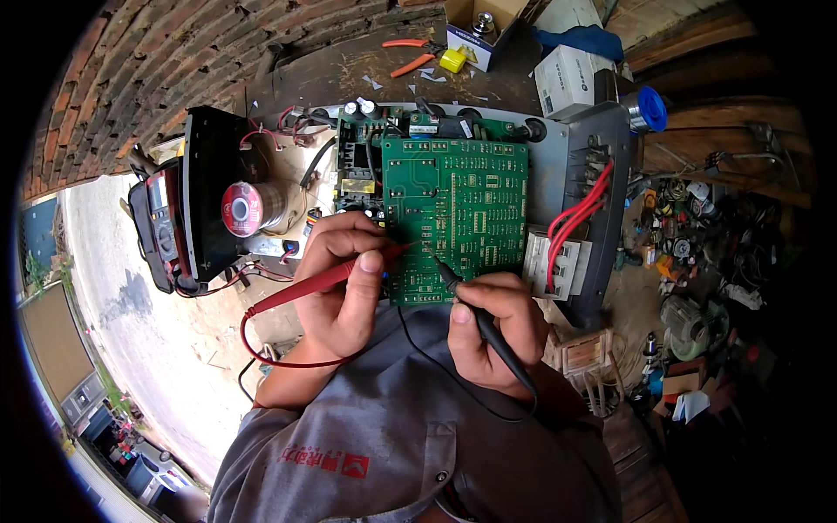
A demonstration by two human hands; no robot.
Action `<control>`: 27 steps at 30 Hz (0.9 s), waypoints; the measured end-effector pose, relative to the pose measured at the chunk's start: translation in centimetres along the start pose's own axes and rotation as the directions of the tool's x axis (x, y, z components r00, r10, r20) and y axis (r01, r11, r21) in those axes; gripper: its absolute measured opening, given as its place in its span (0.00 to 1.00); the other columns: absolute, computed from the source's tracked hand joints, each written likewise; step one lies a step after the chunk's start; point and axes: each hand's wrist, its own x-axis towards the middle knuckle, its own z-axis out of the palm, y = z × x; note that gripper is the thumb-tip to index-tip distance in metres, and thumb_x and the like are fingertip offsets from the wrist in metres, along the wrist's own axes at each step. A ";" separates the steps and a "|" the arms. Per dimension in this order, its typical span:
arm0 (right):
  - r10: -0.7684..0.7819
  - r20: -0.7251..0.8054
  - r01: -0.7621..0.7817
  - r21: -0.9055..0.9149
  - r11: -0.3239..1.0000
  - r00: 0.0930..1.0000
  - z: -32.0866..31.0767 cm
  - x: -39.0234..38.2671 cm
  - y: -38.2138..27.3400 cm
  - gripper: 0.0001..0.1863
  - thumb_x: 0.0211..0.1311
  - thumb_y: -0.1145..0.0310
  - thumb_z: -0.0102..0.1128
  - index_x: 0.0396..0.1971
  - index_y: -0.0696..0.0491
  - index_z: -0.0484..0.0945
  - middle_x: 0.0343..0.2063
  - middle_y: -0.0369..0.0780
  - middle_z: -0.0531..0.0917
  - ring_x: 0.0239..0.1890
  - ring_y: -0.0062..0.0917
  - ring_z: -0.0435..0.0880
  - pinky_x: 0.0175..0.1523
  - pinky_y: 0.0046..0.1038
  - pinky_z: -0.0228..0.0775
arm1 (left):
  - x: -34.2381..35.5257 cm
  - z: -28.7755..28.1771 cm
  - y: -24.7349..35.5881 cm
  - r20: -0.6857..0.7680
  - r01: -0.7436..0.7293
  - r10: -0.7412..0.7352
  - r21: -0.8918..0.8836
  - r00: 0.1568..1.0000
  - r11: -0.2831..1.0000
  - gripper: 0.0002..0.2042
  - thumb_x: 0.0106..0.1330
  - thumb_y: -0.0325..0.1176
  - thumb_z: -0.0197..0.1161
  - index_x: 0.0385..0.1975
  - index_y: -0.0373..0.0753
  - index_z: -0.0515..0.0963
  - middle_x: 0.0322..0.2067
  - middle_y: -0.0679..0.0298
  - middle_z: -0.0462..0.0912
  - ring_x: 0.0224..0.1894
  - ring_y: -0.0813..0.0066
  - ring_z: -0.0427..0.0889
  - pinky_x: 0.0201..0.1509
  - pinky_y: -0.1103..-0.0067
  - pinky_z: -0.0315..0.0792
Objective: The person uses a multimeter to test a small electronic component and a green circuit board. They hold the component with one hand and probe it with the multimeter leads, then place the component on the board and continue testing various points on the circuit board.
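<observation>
A green circuit board (501, 209) lies solder side up over an opened electronics chassis (549, 148). My left hand (336, 283) is closed around a red multimeter probe (301, 289), its tip pointing at solder points left of the board's middle. From the right, my right hand (497, 327) pinches a black multimeter probe (493, 336), tip down near the same points. Whether either tip actually touches the board is too small to tell. Beyond the chassis's left panel stands a multimeter (159, 209) in a dark case.
A solder spool (240, 209) sits inside the chassis, left of the board. Red wires (580, 213) loop along the right panel (606, 131). Behind lie orange-handled pliers (410, 57), an open box (484, 39) and a white box (562, 83). Clutter, including a motor (684, 322), covers the floor at right.
</observation>
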 end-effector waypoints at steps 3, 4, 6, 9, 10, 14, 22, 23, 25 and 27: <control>-0.025 -0.001 0.025 -0.004 1.000 1.000 0.0 0.2 0.1 0.11 0.51 0.78 0.59 0.34 0.63 0.71 0.24 0.45 0.77 0.21 0.32 0.78 0.25 0.27 0.70 | 0.2 -0.1 0.1 0.021 -0.015 0.014 0.040 1.000 0.999 0.06 0.63 0.27 0.53 0.31 0.30 0.73 0.37 0.53 0.74 0.37 0.72 0.72 0.41 0.80 0.67; -0.032 0.002 0.032 -0.005 0.999 0.999 0.0 0.2 0.1 0.11 0.50 0.78 0.59 0.34 0.63 0.71 0.24 0.45 0.77 0.21 0.32 0.78 0.25 0.27 0.70 | 0.2 -0.1 0.2 0.021 -0.001 0.000 0.035 1.000 0.999 0.06 0.63 0.27 0.53 0.31 0.30 0.73 0.37 0.53 0.74 0.36 0.72 0.72 0.41 0.80 0.67; -0.074 0.015 0.075 -0.030 0.997 0.997 -0.1 0.4 0.1 0.11 0.49 0.79 0.59 0.34 0.63 0.71 0.23 0.45 0.77 0.21 0.32 0.77 0.25 0.27 0.70 | 0.2 -0.1 0.4 0.022 0.029 -0.029 0.027 0.999 0.999 0.06 0.63 0.27 0.54 0.31 0.30 0.73 0.37 0.54 0.74 0.36 0.73 0.73 0.40 0.80 0.68; -0.129 0.030 0.130 -0.055 0.990 0.991 0.1 0.5 0.2 0.11 0.48 0.79 0.59 0.33 0.62 0.71 0.22 0.45 0.76 0.20 0.33 0.77 0.25 0.28 0.71 | 0.6 -0.3 0.9 0.049 0.063 -0.066 0.059 0.997 0.996 0.05 0.63 0.27 0.54 0.30 0.30 0.73 0.36 0.54 0.74 0.34 0.74 0.73 0.39 0.80 0.68; -0.145 0.032 0.147 -0.062 0.987 0.989 0.2 0.5 0.2 0.11 0.48 0.79 0.60 0.33 0.62 0.71 0.22 0.44 0.76 0.20 0.33 0.77 0.24 0.28 0.71 | 0.9 -0.2 1.1 0.050 0.090 -0.091 0.040 0.995 0.995 0.05 0.63 0.27 0.54 0.30 0.30 0.73 0.36 0.54 0.74 0.34 0.74 0.73 0.39 0.80 0.68; -0.172 0.038 0.175 -0.079 0.981 0.984 0.2 0.7 0.1 0.11 0.47 0.80 0.60 0.32 0.62 0.70 0.22 0.44 0.76 0.19 0.33 0.77 0.24 0.29 0.71 | 1.5 -0.1 1.6 0.062 0.156 -0.157 0.014 0.986 0.988 0.06 0.62 0.27 0.55 0.29 0.30 0.73 0.36 0.56 0.74 0.33 0.75 0.73 0.37 0.81 0.68; -0.174 0.040 0.177 -0.082 0.981 0.984 0.1 0.5 0.3 0.11 0.47 0.80 0.59 0.32 0.63 0.70 0.22 0.44 0.76 0.20 0.32 0.77 0.25 0.28 0.71 | 2.1 0.0 2.2 0.096 0.192 -0.195 0.036 0.976 0.981 0.06 0.63 0.27 0.55 0.29 0.30 0.73 0.33 0.58 0.75 0.32 0.76 0.74 0.36 0.81 0.68; -0.175 0.040 0.178 -0.081 0.981 0.984 0.1 0.5 0.3 0.11 0.47 0.80 0.59 0.32 0.63 0.70 0.22 0.44 0.76 0.20 0.32 0.77 0.25 0.28 0.71 | 2.1 0.0 2.2 0.095 0.189 -0.192 0.037 0.977 0.981 0.06 0.63 0.27 0.55 0.29 0.30 0.73 0.33 0.58 0.75 0.32 0.76 0.74 0.36 0.81 0.68; -0.177 0.040 0.180 -0.082 0.980 0.983 0.1 0.6 0.2 0.11 0.47 0.80 0.59 0.32 0.63 0.70 0.22 0.44 0.76 0.20 0.32 0.77 0.25 0.28 0.71 | 2.1 0.0 2.2 0.092 0.190 -0.192 0.035 0.977 0.981 0.06 0.63 0.27 0.55 0.29 0.30 0.73 0.33 0.58 0.75 0.32 0.76 0.74 0.36 0.81 0.68; -0.179 0.038 0.181 -0.079 0.980 0.983 0.0 0.7 0.2 0.11 0.47 0.80 0.59 0.32 0.63 0.70 0.22 0.44 0.76 0.20 0.32 0.77 0.25 0.28 0.71 | 2.2 0.1 2.3 0.085 0.198 -0.200 0.029 0.976 0.980 0.06 0.63 0.27 0.55 0.28 0.30 0.73 0.33 0.58 0.74 0.32 0.76 0.74 0.36 0.81 0.68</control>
